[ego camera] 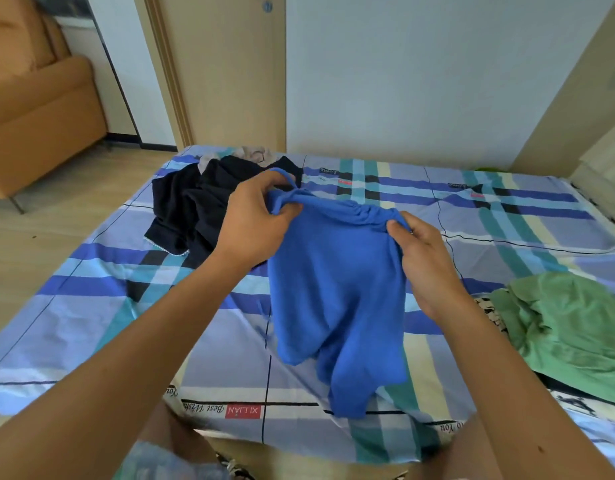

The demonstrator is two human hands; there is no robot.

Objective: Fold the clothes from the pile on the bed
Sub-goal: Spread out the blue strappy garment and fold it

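My left hand (254,220) and right hand (420,251) pinch the soft blue garment (337,292) by its gathered top edge. It hangs lengthwise above the checked bed (91,306).

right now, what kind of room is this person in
Most likely a home bedroom: a bed under a blue, teal and cream plaid sheet, a heap of dark navy clothes and a crumpled green garment lying on it, and a beige wooden door behind.

Beyond the fingers (264,183), a pale wall (420,81) and beige door (223,71) are seen; left of them, wooden floor (56,209) and an orange sofa (39,126).
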